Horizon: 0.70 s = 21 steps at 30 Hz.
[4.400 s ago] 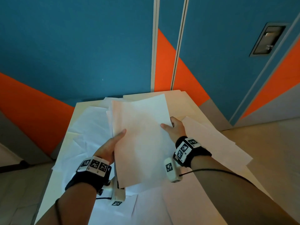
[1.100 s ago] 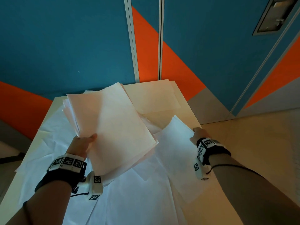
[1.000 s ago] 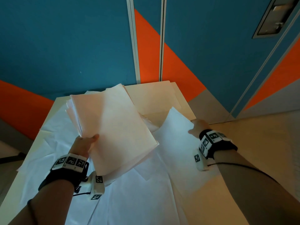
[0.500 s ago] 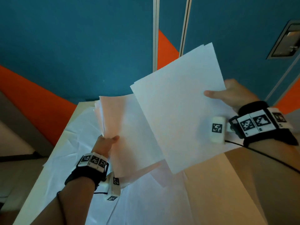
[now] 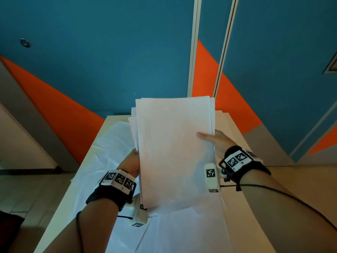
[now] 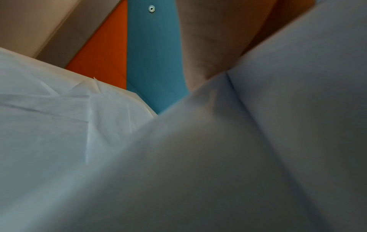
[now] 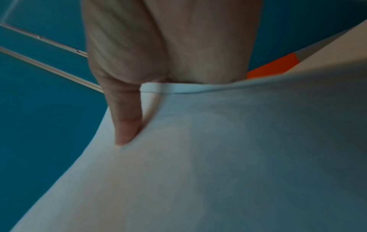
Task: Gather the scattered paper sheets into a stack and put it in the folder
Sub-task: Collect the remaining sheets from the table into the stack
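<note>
White loose sheets (image 5: 109, 154) lie scattered over the table (image 5: 255, 207), not yet gathered. Left of centre, the left hand (image 5: 130, 164) grips the stack (image 5: 175, 152) by its left edge, lifted clear of the table, probably so its edges can be squared. On the right, the right hand (image 5: 217, 141) clamps the opposite edge, thumb on top and fingers beneath. No folder is visible.

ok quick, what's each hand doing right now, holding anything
Left hand: holds the left edge of the paper stack; its fingers are hidden behind the sheets.
Right hand: pinches the stack's right edge, thumb on top.
</note>
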Each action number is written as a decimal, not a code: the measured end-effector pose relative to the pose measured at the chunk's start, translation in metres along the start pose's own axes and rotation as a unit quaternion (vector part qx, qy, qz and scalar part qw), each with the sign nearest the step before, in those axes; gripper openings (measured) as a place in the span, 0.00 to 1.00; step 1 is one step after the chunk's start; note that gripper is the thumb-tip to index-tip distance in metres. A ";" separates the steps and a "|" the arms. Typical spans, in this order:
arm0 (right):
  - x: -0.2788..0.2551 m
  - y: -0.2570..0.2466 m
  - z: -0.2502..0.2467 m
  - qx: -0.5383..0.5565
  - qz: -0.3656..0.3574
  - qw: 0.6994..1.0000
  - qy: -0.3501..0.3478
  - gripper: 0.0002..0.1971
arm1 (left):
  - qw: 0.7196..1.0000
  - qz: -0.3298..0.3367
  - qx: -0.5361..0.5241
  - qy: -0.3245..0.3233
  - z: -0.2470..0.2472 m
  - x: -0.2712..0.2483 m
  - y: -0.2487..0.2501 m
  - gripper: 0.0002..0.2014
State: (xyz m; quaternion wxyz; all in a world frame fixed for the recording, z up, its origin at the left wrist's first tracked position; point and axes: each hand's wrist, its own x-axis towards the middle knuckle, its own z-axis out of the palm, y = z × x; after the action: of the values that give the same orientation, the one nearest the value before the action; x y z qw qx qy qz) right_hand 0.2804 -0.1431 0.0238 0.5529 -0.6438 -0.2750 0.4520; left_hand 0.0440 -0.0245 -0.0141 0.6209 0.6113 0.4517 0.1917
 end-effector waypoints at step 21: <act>0.025 0.027 0.049 -0.113 -0.083 0.989 0.038 0.47 | 0.977 -0.029 -0.204 0.051 -0.013 -0.011 -0.013 0.11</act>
State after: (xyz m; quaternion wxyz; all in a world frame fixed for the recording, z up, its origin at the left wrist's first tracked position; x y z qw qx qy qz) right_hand 0.2440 -0.1053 -0.0078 0.5223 -0.6935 -0.3553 0.3463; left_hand 0.0235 -0.0281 -0.0206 0.7141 0.4479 0.4518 0.2922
